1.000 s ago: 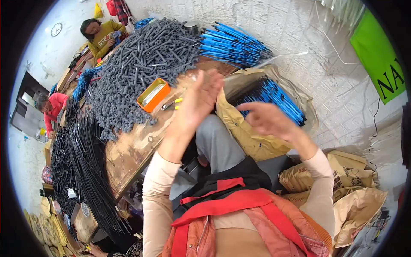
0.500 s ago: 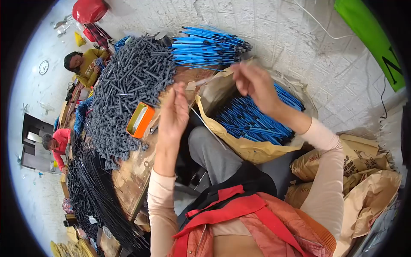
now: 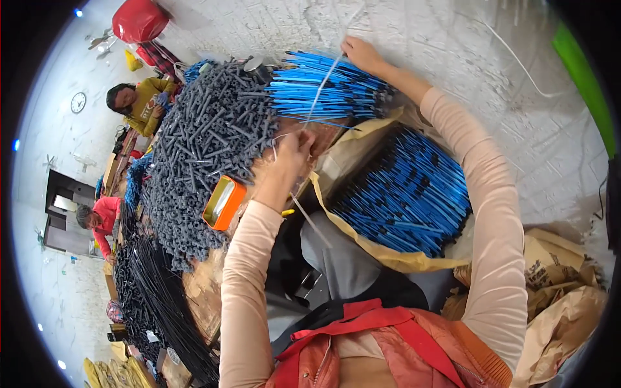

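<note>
My left hand point(image 3: 294, 155) is closed over the table edge, in front of a bundle of blue rods point(image 3: 323, 87) with black ends. It grips a thin white strip point(image 3: 321, 87), whose tail hangs below the hand toward my knee. The strip runs slantwise up across the blue bundle, past the fingertips of my right hand point(image 3: 363, 55), and its far end is blurred. My right hand is reached out beyond the bundle beside the wall, fingers curled together at the strip. Whatever lies under its fingers is partly hidden.
An open paper sack point(image 3: 414, 262) of blue rods stands right of my knees. On the table point(image 3: 204, 284) lie a heap of grey plastic pieces point(image 3: 200, 129), an orange box point(image 3: 225, 204) and black rods point(image 3: 162, 297). Brown sacks point(image 3: 556, 297) lie at right. Two people sit at far left.
My right hand has moved from over the sack to the far side of the blue bundle. My left hand has shifted right and closed, and the strip now stretches across the bundle.
</note>
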`<control>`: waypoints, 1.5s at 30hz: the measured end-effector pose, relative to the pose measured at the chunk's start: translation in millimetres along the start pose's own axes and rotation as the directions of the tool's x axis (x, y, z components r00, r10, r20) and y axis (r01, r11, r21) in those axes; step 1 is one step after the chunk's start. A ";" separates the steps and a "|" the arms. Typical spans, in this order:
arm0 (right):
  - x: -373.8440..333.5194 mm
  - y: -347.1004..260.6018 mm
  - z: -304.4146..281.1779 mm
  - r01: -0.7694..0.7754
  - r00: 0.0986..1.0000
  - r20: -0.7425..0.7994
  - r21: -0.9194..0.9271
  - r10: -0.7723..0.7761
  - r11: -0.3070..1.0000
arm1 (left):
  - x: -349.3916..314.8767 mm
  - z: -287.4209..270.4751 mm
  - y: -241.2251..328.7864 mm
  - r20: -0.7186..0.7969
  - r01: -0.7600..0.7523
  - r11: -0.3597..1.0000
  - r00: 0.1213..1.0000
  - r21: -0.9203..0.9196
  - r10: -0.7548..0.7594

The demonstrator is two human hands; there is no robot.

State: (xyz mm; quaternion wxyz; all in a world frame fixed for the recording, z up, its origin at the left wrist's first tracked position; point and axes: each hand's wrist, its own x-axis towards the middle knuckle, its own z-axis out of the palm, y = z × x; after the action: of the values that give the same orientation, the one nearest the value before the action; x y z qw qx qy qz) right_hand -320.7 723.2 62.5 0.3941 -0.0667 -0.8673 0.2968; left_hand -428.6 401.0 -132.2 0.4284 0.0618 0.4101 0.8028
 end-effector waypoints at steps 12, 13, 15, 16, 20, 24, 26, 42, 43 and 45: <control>22.4 19.5 45.0 0.231 0.770 0.637 -0.324 0.032 0.917 | 24.9 152.5 1.6 -0.355 -0.143 0.989 0.923 0.043 0.149; 28.9 54.8 40.6 0.232 0.773 0.633 -0.357 0.051 0.905 | 37.2 157.8 -10.9 -0.341 -0.101 0.988 0.938 -0.117 0.056; 49.0 141.6 -7.7 0.322 0.716 0.692 -0.445 0.092 0.835 | 55.1 217.6 -44.1 -0.257 0.004 0.972 0.964 -0.234 -0.066; 32.7 125.5 9.9 0.367 0.680 0.734 -0.352 0.010 0.861 | 46.3 182.2 -22.3 -0.345 -0.068 0.970 0.938 -0.235 -0.018; 22.8 42.4 21.0 -0.096 0.644 0.703 -0.317 0.301 0.944 | 15.7 206.4 6.6 -0.380 0.053 0.998 0.924 0.015 -0.043; -8.5 10.2 20.2 -0.418 0.664 0.651 -0.086 0.369 0.904 | 15.3 184.1 8.9 -0.389 0.080 0.992 0.920 0.096 -0.036; -6.9 101.3 0.7 0.014 0.792 0.589 -0.281 0.161 0.960 | 25.8 221.9 -17.6 -0.027 -0.054 0.978 0.998 -0.203 0.050; -50.1 -135.5 -24.8 0.190 0.938 -0.341 0.361 -0.061 0.913 | -105.9 252.3 102.0 -0.041 -0.709 0.685 0.699 -0.166 0.714; -45.9 -144.8 -15.3 0.181 0.950 -0.308 0.398 -0.055 0.899 | -126.7 255.7 113.1 -0.086 -0.763 0.631 0.644 -0.140 0.760; -37.8 -162.3 10.0 0.166 0.967 -0.248 0.784 0.057 0.598 | -200.2 276.7 126.9 -0.160 -0.882 0.414 0.385 0.224 0.909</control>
State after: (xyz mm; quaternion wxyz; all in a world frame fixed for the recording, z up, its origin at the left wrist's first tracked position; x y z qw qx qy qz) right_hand -283.0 573.0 125.1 0.4956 0.1071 -0.5879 0.6303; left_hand -259.6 383.1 190.1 -0.1331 0.1902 0.4037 0.8849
